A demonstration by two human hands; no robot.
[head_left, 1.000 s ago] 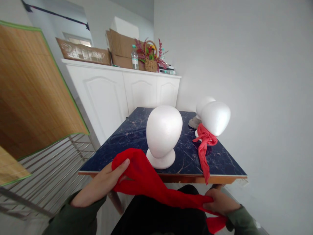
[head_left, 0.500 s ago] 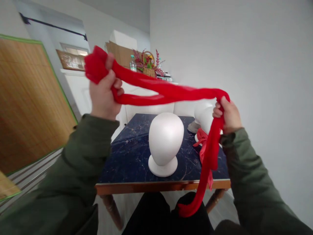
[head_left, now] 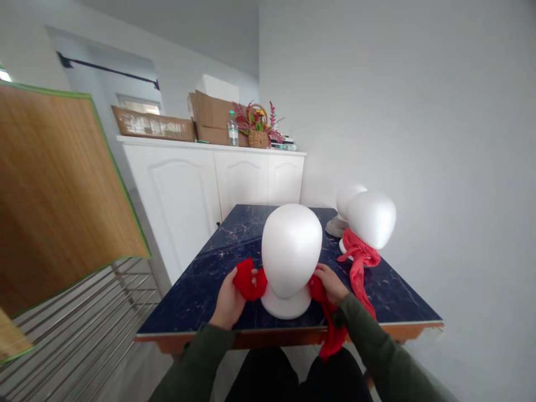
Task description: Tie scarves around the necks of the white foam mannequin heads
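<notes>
A white foam mannequin head [head_left: 292, 248] stands upright near the table's front edge. At its left side my left hand [head_left: 229, 300] is closed on a bunched end of a red scarf [head_left: 250, 281]. My right hand [head_left: 332, 283] grips the scarf at the other side of the neck, and a loose length hangs from there over the table edge. The stretch between the hands is hidden behind the head.
Two more white foam heads stand at the right; the nearer one [head_left: 372, 219] wears a coral scarf [head_left: 355, 254]. The dark blue marbled table [head_left: 201, 285] meets a white cabinet [head_left: 184, 192] at the back. A metal rack [head_left: 109, 318] is at the left.
Both hands have come down from above the foam head to either side of its neck, bringing the red scarf with them. The scarf was stretched in the air before.
</notes>
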